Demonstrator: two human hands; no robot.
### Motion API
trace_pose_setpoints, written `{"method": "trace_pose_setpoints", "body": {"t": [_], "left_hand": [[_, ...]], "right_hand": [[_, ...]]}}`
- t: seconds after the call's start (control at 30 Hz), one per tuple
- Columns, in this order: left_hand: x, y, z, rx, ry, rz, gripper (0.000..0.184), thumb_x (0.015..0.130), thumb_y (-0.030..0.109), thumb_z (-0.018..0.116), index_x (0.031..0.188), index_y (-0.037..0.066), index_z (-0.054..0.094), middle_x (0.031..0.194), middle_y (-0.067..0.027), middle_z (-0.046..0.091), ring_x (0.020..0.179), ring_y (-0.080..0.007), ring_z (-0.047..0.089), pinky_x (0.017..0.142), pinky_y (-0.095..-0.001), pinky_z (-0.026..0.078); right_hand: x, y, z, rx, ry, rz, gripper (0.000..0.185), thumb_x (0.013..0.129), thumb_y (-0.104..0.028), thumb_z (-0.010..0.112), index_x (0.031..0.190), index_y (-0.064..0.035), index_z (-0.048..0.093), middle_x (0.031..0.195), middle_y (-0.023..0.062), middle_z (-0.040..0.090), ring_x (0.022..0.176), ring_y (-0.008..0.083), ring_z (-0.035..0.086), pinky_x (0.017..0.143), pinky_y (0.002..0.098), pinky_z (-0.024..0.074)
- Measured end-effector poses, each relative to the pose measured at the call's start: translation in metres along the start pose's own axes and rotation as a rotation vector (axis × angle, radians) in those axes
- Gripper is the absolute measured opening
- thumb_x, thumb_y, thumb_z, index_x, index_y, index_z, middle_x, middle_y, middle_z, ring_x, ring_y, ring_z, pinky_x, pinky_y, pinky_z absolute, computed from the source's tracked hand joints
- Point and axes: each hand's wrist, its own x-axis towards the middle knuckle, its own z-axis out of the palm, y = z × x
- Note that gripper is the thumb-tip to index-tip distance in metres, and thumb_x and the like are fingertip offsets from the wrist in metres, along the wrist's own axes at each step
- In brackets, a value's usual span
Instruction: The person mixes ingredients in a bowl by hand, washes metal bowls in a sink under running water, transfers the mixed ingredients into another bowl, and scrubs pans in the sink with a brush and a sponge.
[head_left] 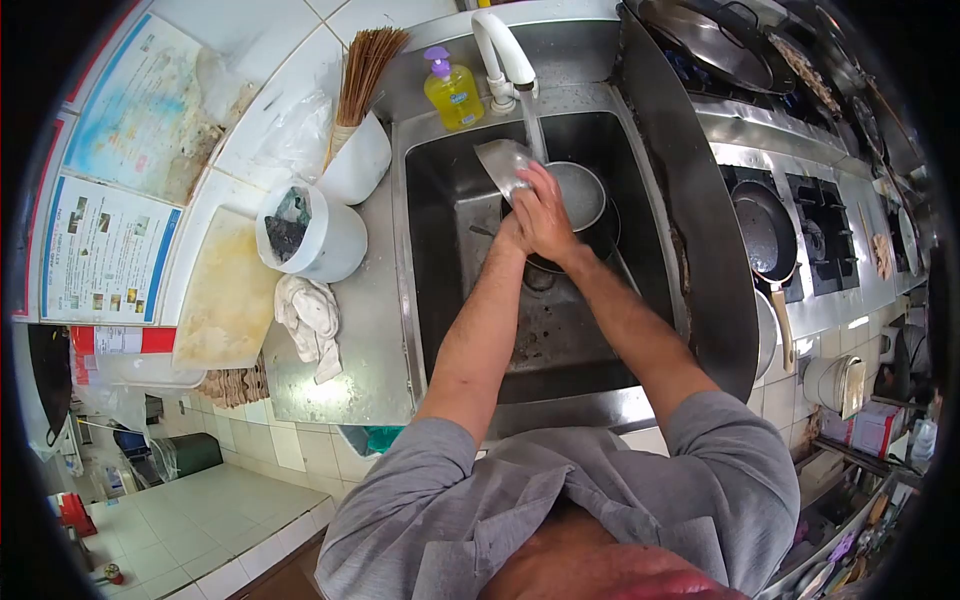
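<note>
Water runs from the white tap (pixel 505 45) into the dark metal sink (pixel 425 250). Both of my hands meet over the sink, close to the stream. My right hand (pixel 545 212) has its fingers at the edge of a shiny metal bowl (pixel 503 165), which is tilted on its side. My left hand (pixel 514 235) is pressed against the right one at the bowl's lower edge, its fingers mostly hidden. Just right of my hands, a round pot of cloudy water (pixel 580 195) stands in the sink, over a darker pan.
Left of the sink are a yellow soap bottle (pixel 455 97), a stick brush (pixel 365 80) in a white holder, a white bucket (pixel 335 245) and a crumpled cloth (pixel 310 320). A metal partition (pixel 700 220) separates the sink from a stove with a frying pan (pixel 763 230).
</note>
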Motion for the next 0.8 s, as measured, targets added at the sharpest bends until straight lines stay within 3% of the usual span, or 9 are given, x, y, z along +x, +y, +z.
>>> {"method": "trace_pose_setpoints", "body": {"t": [0.17, 0.27, 0.33, 0.47, 0.5, 0.57, 0.63, 0.73, 0.8], "left_hand": [[0.02, 0.001, -0.016, 0.112, -0.068, 0.044, 0.018, 0.089, 0.018, 0.043, 0.09, 0.003, 0.054, 0.073, -0.0108, 0.057, 0.045, -0.0119, 0.047, 0.032, -0.023, 0.032], [-0.008, -0.002, -0.006, 0.23, -0.163, 0.006, 0.011, 0.083, 0.007, 0.047, 0.089, -0.001, 0.051, 0.068, -0.0118, 0.053, 0.039, -0.0118, 0.039, 0.028, -0.0233, 0.024], [-0.023, 0.002, 0.018, 0.335, -0.01, 0.213, 0.013, 0.08, 0.006, 0.05, 0.091, -0.001, 0.048, 0.068, -0.0124, 0.053, 0.039, -0.0124, 0.039, 0.027, -0.0239, 0.023], [0.018, 0.031, 0.008, 0.782, 0.492, 0.746, 0.027, 0.076, 0.001, 0.052, 0.101, 0.0, 0.042, 0.083, -0.0206, 0.058, 0.059, -0.0276, 0.057, 0.042, -0.0358, 0.042], [0.019, 0.033, 0.005, 0.981, 0.759, 0.992, 0.025, 0.077, 0.0, 0.049, 0.101, 0.0, 0.043, 0.091, -0.0212, 0.059, 0.069, -0.0312, 0.062, 0.049, -0.0373, 0.047], [-0.009, 0.043, 0.013, 1.052, 0.74, 1.05, 0.025, 0.075, -0.001, 0.05, 0.099, 0.002, 0.044, 0.089, -0.0214, 0.06, 0.077, -0.0355, 0.061, 0.057, -0.0397, 0.047], [-0.027, 0.053, 0.026, 1.118, 0.714, 1.117, 0.026, 0.074, -0.002, 0.051, 0.098, 0.004, 0.045, 0.087, -0.0216, 0.06, 0.085, -0.0398, 0.06, 0.066, -0.0421, 0.047], [-0.034, 0.063, 0.046, 1.454, 0.34, 1.234, 0.02, 0.073, 0.0, 0.053, 0.091, 0.008, 0.049, 0.082, -0.0198, 0.06, 0.085, -0.04, 0.059, 0.07, -0.0465, 0.045], [-0.036, 0.056, 0.066, 1.619, 0.289, 1.12, 0.018, 0.075, 0.007, 0.054, 0.093, 0.007, 0.054, 0.089, -0.0195, 0.061, 0.088, -0.0387, 0.058, 0.074, -0.046, 0.045]], "right_hand": [[0.026, 0.038, -0.009, -0.097, 0.093, -0.033, 0.024, 0.078, -0.016, 0.058, 0.099, -0.0055, 0.058, 0.112, 0.014, 0.053, 0.115, 0.0328, 0.044, 0.098, 0.0413, 0.034], [0.046, 0.089, -0.002, 0.545, -0.075, 0.511, 0.03, 0.085, -0.029, 0.053, 0.106, -0.0083, 0.059, 0.108, 0.0118, 0.058, 0.105, 0.0291, 0.053, 0.091, 0.0393, 0.0406], [0.045, 0.09, -0.008, 1.498, -0.104, 1.308, 0.042, 0.089, -0.045, 0.044, 0.11, -0.0118, 0.059, 0.106, 0.0069, 0.061, 0.096, 0.0234, 0.058, 0.084, 0.0374, 0.046], [0.012, 0.034, 0.016, 1.812, 0.453, 1.357, 0.054, 0.088, -0.052, 0.043, 0.117, -0.0082, 0.053, 0.116, 0.0062, 0.056, 0.102, 0.0218, 0.055, 0.089, 0.0364, 0.0439], [0.017, 0.038, 0.014, 1.812, 0.45, 1.361, 0.054, 0.088, -0.052, 0.043, 0.117, -0.0082, 0.053, 0.116, 0.0062, 0.056, 0.102, 0.0218, 0.055, 0.089, 0.0364, 0.0439], [0.028, 0.06, 0.006, 1.527, 0.382, 1.258, 0.054, 0.087, -0.05, 0.048, 0.119, -0.006, 0.052, 0.118, 0.0074, 0.055, 0.105, 0.0215, 0.053, 0.091, 0.0339, 0.0411], [0.03, 0.085, -0.007, 0.876, 0.288, 1.061, 0.041, 0.077, -0.023, 0.068, 0.11, -0.002, 0.056, 0.104, 0.0094, 0.06, 0.095, 0.0183, 0.057, 0.083, 0.0301, 0.0433], [0.032, 0.105, -0.004, 0.301, 0.145, 0.998, 0.031, 0.069, -0.01, 0.069, 0.098, -0.0026, 0.061, 0.093, 0.0104, 0.063, 0.083, 0.0213, 0.06, 0.075, 0.0309, 0.0468], [0.058, 0.075, -0.004, 0.087, 0.208, 0.559, 0.02, 0.066, -0.008, 0.066, 0.086, -0.0037, 0.064, 0.083, 0.0121, 0.063, 0.073, 0.0238, 0.061, 0.068, 0.0323, 0.0483]]}}
